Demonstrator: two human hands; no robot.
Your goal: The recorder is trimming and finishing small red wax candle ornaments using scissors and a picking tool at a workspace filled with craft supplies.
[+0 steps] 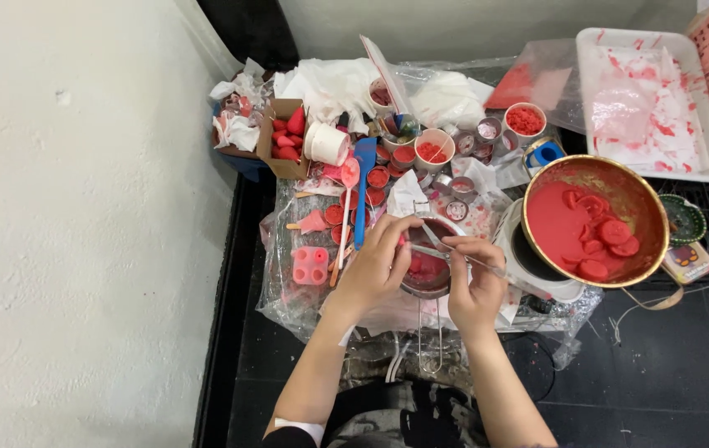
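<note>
Two hands, left hand steadying small pot (red wax), right hand pinching metal rod

Both hands, left and right, over small metal pan of red wax.

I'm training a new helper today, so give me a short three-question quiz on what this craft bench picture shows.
1. True or false: the large gold-rimmed pot holds blue liquid.
2. Multiple choice: what lies just left of the left hand? A) a green bowl B) a small pink mould C) a white tray
3. What thin tool does the right hand hold over the small metal pot?

Key
1. False: it holds red material with round red pieces.
2. B
3. Metal tweezers, their tips near the left hand's fingers.
</note>
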